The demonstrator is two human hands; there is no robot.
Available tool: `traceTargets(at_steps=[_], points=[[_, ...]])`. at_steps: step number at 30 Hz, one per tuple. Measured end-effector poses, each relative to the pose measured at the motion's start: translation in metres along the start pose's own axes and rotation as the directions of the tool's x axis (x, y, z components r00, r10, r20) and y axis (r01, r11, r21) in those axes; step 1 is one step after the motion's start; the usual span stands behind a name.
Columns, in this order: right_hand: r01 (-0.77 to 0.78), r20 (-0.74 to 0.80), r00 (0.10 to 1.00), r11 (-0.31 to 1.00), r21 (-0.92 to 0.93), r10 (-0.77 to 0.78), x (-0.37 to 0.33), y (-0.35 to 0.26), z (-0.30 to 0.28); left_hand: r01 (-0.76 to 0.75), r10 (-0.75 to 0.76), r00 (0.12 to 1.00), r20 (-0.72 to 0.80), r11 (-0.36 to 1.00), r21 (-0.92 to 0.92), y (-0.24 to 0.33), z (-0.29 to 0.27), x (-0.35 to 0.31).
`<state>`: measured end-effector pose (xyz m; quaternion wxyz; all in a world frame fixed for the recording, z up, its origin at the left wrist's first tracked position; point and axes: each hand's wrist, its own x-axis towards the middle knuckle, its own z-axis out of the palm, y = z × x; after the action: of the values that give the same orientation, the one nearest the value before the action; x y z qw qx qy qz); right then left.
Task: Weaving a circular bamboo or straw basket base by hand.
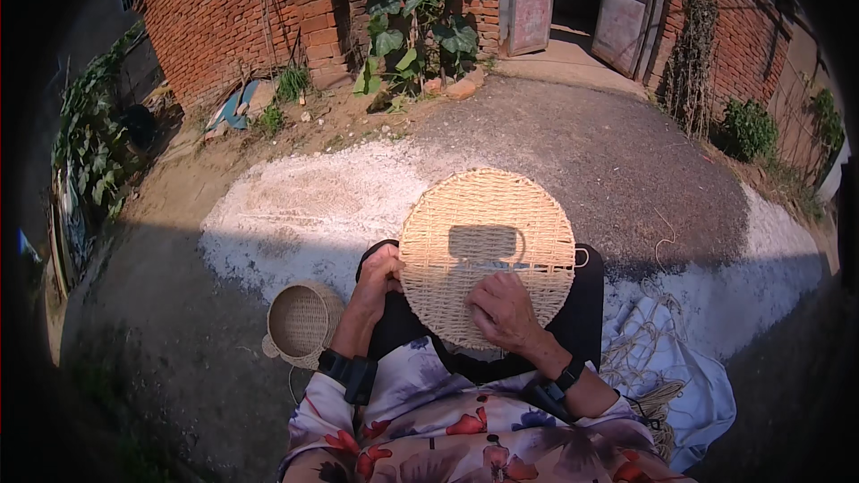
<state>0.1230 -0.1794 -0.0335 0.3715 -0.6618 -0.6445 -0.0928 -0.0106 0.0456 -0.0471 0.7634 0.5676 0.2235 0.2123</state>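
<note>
A round flat woven disc of pale straw-coloured cord rests over my knees. Across its middle runs a narrow gap in the weave, and a small loop of cord sticks out past its right rim. My left hand grips the disc's left edge, with some fingers hidden behind it. Just below the gap, my right hand lies on the woven face with its fingers curled in. Whatever those fingertips pinch is hidden. A dark shadow falls on the disc's upper half.
A small round woven basket stands on the ground to my left. At my right, loose cord lies on a white sheet. Farther off are a leafy plant, a brick wall and an open double door.
</note>
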Motion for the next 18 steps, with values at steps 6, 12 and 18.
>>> traceTargets(at_steps=[6,12,18], points=[[0.001,0.0,1.0,1.0,0.001,-0.001,0.0,0.0,0.0,-0.001,0.001,1.0,0.002,1.0,0.01,0.0,-0.001,-0.001],[0.013,0.004,1.0,1.0,0.003,-0.013,-0.001,0.0,-0.002,0.0,0.0,1.0,0.006,1.0,0.011,0.0,0.0,-0.001],[-0.206,-0.376,0.918,0.961,-0.185,0.124,-0.007,0.015,-0.016,-0.019,0.019,1.0,0.006,1.0,-0.014,0.0,0.001,-0.003]])
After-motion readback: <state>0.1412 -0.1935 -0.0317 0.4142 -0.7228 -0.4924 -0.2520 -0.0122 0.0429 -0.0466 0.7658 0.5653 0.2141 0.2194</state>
